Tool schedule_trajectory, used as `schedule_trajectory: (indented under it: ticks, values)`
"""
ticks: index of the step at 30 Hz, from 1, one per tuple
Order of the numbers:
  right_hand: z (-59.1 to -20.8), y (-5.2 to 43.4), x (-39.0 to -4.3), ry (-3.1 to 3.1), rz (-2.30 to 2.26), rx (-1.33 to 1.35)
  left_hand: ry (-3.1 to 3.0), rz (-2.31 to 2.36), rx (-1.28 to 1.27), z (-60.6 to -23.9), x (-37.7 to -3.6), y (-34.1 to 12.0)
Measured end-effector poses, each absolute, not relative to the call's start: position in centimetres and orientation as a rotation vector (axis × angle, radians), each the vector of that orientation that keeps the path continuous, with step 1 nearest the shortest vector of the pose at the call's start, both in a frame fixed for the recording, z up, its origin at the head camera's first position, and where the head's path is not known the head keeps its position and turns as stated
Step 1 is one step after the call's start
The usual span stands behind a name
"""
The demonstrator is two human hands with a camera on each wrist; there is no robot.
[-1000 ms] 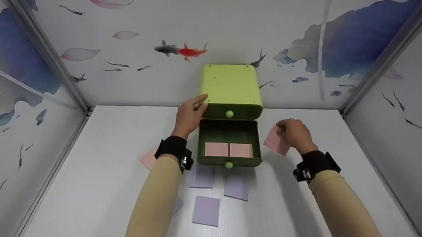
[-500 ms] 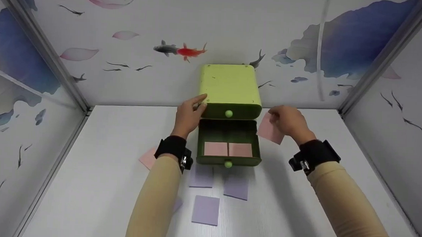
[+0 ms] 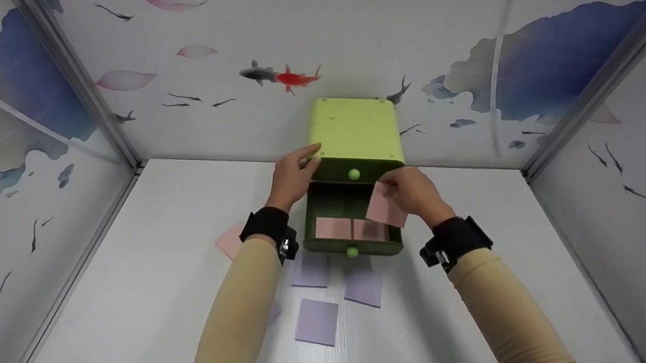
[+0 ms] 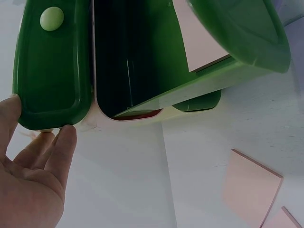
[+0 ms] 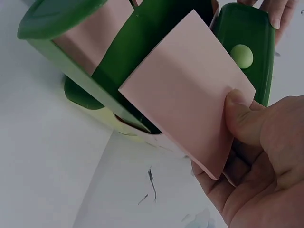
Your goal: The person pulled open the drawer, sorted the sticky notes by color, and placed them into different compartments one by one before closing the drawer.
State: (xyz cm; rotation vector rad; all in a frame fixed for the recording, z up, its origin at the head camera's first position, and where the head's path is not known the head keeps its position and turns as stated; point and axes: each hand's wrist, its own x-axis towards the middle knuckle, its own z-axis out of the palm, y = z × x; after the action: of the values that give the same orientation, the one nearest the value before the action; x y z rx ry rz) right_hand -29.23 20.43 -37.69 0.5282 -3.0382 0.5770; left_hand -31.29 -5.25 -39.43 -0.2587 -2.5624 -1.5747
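Over open drawer (image 3: 353, 204): right hand (image 3: 412, 192) pinches pink note (image 3: 385, 209), tilted.

Left arm (image 3: 241, 298) hides part of a purple note (image 3: 273, 312).

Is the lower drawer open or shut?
Open: the lower drawer is pulled out, showing two pink notes inside.

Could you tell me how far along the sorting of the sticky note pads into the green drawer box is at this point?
Two pink pads already lie side by side in the open lower drawer. The right hand holds a third pink pad over that drawer while the left hand steadies the box. One pink pad and several purple pads remain on the table.
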Motion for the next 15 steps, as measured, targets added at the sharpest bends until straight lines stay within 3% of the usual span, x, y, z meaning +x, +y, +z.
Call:
schedule_trajectory:
  ticks: [15]
  values:
    - [-41.0, 17.9, -29.7, -3.089, 0.499, 0.657, -2.564, -1.583, -0.252, -39.6, -31.5, -5.3]
